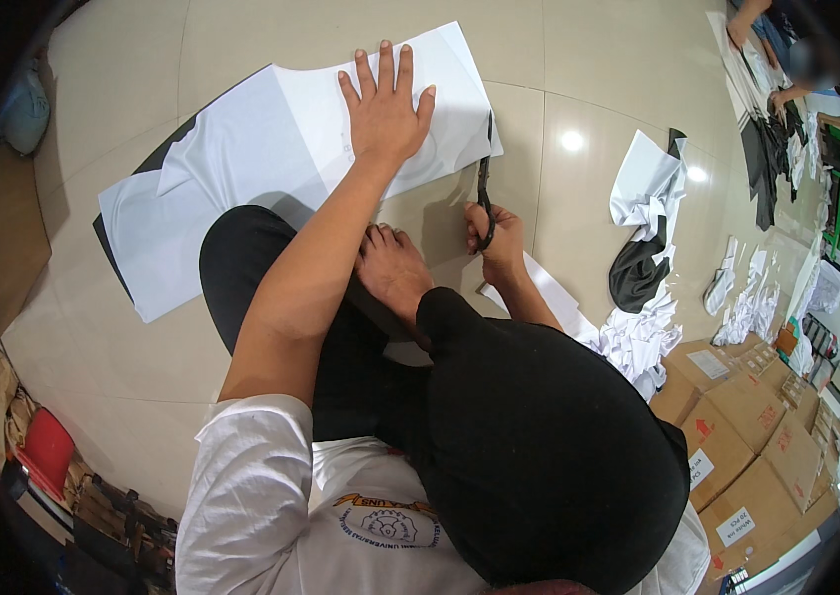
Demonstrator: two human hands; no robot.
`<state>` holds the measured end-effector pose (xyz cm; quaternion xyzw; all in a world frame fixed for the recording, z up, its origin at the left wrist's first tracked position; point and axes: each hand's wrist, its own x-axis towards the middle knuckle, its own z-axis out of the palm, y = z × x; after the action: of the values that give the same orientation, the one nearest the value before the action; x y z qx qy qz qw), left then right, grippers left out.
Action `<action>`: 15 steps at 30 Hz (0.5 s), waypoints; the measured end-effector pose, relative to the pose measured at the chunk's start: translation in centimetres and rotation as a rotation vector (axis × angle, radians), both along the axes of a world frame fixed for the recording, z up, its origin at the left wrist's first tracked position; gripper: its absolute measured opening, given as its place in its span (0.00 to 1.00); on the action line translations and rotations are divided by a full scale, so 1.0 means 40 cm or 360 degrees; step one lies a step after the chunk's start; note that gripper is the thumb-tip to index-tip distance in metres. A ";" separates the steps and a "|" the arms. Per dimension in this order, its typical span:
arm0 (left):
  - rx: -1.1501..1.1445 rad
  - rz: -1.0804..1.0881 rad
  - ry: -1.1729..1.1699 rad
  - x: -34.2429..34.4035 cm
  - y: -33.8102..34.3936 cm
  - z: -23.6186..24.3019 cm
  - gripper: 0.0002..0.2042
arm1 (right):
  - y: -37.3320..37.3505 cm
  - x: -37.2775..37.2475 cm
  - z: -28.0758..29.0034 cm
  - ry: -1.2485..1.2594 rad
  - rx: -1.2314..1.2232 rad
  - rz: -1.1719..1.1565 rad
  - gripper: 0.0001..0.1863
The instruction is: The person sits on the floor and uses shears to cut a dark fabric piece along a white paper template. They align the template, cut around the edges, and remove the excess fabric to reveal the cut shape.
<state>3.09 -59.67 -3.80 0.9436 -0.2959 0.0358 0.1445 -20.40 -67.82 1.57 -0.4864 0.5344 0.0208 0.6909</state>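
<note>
My left hand point(385, 124) lies flat with fingers spread on a white paper sheet point(451, 79), which rests over white fabric point(172, 238) with dark cloth point(103, 238) showing beneath its left edge. My right hand point(494, 243) grips black scissors point(484, 198) by the handles, the blades upright in the picture at the sheet's right edge. My bare foot point(395, 278) rests on the floor between my two hands.
White and black cloth scraps point(643, 178) lie to the right. Stacked cardboard boxes point(747, 456) fill the lower right. Another person's hands point(777, 99) touch dark and white cloth at upper right. A brown board point(3, 258) and red object point(43, 446) are on the left.
</note>
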 end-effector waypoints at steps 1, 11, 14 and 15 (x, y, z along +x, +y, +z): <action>0.0001 -0.0002 -0.0003 0.000 -0.002 0.000 0.36 | 0.002 -0.003 -0.004 0.0007 -0.0011 0.0008 0.15; 0.0004 -0.0001 0.0017 0.001 -0.001 0.005 0.36 | 0.038 0.031 0.011 -0.0016 0.0074 -0.0111 0.17; -0.0020 -0.0010 0.0011 0.000 -0.005 0.002 0.36 | 0.032 0.045 0.018 -0.0116 0.0061 -0.0091 0.17; -0.0028 -0.0011 0.0011 -0.001 -0.007 0.000 0.36 | 0.029 0.048 0.016 -0.0122 0.0068 -0.0103 0.17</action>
<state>3.04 -59.93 -3.78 0.9414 -0.2982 0.0347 0.1540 -18.50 -66.67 2.20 -0.4545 0.5225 -0.0089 0.7214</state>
